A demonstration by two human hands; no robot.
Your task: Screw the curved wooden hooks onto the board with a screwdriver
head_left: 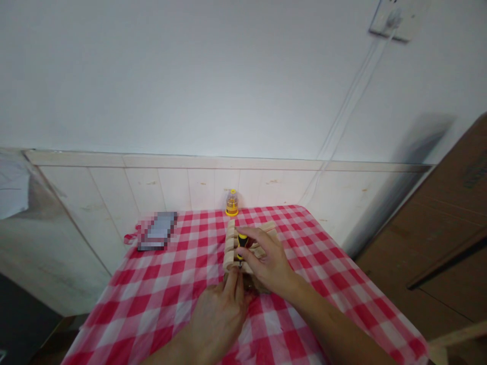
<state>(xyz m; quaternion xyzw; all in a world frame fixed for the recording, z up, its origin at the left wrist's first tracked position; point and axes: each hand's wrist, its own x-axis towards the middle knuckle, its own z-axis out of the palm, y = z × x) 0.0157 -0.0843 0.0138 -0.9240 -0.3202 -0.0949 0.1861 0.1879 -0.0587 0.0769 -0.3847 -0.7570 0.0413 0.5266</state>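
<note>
A pale wooden piece with a scalloped edge lies in the middle of a table covered by a red and white checked cloth. My right hand grips a short screwdriver with a yellow and black handle, its tip pointing down at the wood. My left hand rests in front of the piece, index finger stretched onto its near end, the other fingers curled.
A small yellow container with a clear lid stands at the table's far edge by the panelled wall. A blurred-out flat object lies at the far left. A brown cabinet stands to the right. Cables hang down the wall from a socket.
</note>
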